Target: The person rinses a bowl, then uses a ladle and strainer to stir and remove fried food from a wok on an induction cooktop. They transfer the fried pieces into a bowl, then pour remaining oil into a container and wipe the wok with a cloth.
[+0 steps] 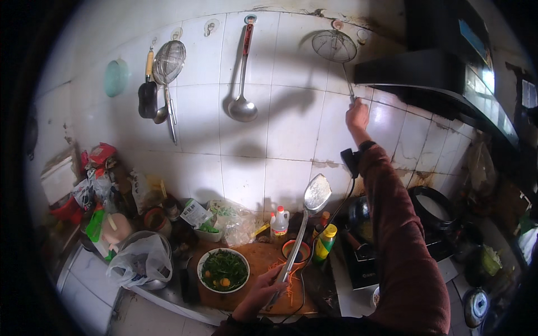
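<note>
My left hand grips the handle of a metal wok spatula, its blade tilted up in front of the tiled wall. Higher up, my right hand is closed around the handle end of a wire-mesh skimmer, which lies against the wall just below a hook. Beneath the spatula are a wooden cutting board with shredded carrot, and a small bowl of dark liquid. A white bowl holds leafy greens and what look like egg yolks.
A black range hood juts out at upper right. Below it, a wok sits on the cooktop, partly behind my right arm. A ladle and another skimmer hang left. Bottles and a plastic-bag-covered bowl crowd the counter. A cable trails from my right wrist.
</note>
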Available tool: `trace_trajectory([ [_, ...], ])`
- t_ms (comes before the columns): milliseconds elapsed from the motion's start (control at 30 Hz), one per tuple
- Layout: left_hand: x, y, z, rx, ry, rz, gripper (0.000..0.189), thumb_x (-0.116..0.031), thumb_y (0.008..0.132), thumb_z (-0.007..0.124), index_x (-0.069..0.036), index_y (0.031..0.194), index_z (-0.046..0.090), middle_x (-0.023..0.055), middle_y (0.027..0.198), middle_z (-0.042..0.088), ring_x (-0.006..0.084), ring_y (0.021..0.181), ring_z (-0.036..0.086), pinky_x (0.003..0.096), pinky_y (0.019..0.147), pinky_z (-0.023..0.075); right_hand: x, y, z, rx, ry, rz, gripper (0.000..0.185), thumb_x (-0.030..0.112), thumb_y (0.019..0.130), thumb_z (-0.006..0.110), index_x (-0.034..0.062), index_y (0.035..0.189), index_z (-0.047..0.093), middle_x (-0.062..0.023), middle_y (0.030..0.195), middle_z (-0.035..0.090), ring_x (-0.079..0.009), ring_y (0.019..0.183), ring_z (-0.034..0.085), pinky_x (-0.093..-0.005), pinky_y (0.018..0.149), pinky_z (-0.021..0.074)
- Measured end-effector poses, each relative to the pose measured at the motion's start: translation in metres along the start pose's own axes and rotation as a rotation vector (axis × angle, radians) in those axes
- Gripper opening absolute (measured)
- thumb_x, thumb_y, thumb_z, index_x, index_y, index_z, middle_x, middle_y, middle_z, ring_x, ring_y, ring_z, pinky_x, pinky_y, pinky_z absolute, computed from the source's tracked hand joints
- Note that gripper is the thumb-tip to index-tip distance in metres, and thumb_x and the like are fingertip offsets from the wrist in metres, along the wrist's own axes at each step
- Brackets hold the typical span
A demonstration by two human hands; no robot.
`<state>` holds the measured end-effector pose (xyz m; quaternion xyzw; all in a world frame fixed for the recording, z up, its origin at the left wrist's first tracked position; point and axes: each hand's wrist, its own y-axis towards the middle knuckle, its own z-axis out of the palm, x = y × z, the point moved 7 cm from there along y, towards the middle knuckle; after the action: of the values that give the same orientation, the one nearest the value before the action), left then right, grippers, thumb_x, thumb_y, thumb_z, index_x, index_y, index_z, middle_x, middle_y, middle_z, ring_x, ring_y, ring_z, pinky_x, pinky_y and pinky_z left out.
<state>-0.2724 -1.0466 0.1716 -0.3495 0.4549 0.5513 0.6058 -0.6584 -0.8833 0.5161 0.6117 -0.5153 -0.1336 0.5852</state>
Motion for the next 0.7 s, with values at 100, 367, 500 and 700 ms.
trace_trajectory([
  [100, 0.005, 0.004, -0.019, 0.010, -0.003, -0.026, 0.054, -0.011, 0.084, 0.060, -0.003, 0.134, 0.041, -0.0007, 0.090, 0.053, 0.0057, 0.070, 0.050, 0.0193, 0.061, 0.0418, -0.006, -0.011, 0.045, -0.005, 0.071, -0.064, 0.025, 0.015, 0.084, 0.056, 0.0070, 0.107, 0.049, -0.0213, 0.089, 0.058, -0.0390, 0.088, 0.057, -0.0481, 0.075, 0.0457],
  [367, 0.022, 0.013, -0.037, -0.045, -0.070, 0.008, 0.049, -0.013, 0.086, 0.060, -0.001, 0.130, 0.044, -0.0018, 0.086, 0.053, 0.0037, 0.064, 0.049, 0.0180, 0.054, 0.0408, -0.023, -0.027, 0.078, 0.311, -0.107, -0.223, 0.028, 0.018, 0.081, 0.055, 0.0014, 0.104, 0.052, -0.0230, 0.094, 0.064, -0.0405, 0.086, 0.062, -0.0465, 0.072, 0.0492],
  [500, 0.033, 0.026, -0.015, 0.010, -0.250, 0.019, 0.048, -0.010, 0.087, 0.057, -0.001, 0.132, 0.041, 0.0029, 0.089, 0.053, 0.0056, 0.059, 0.050, 0.0189, 0.050, 0.0411, -0.031, -0.147, -0.015, 0.673, 0.040, -0.450, 0.019, 0.018, 0.084, 0.058, -0.0011, 0.081, 0.060, -0.0077, 0.071, 0.065, -0.0178, 0.069, 0.064, -0.0307, 0.060, 0.0504],
  [700, 0.058, 0.061, 0.081, 0.127, -0.426, 0.078, 0.046, -0.004, 0.089, 0.051, 0.000, 0.133, 0.037, 0.0046, 0.096, 0.053, 0.0087, 0.080, 0.055, 0.0207, 0.070, 0.0458, -0.059, -0.386, -0.191, 1.609, 0.461, 0.111, 0.029, 0.027, 0.090, 0.054, -0.0001, 0.087, 0.061, -0.0072, 0.063, 0.058, -0.0149, 0.061, 0.058, -0.0302, 0.057, 0.0478],
])
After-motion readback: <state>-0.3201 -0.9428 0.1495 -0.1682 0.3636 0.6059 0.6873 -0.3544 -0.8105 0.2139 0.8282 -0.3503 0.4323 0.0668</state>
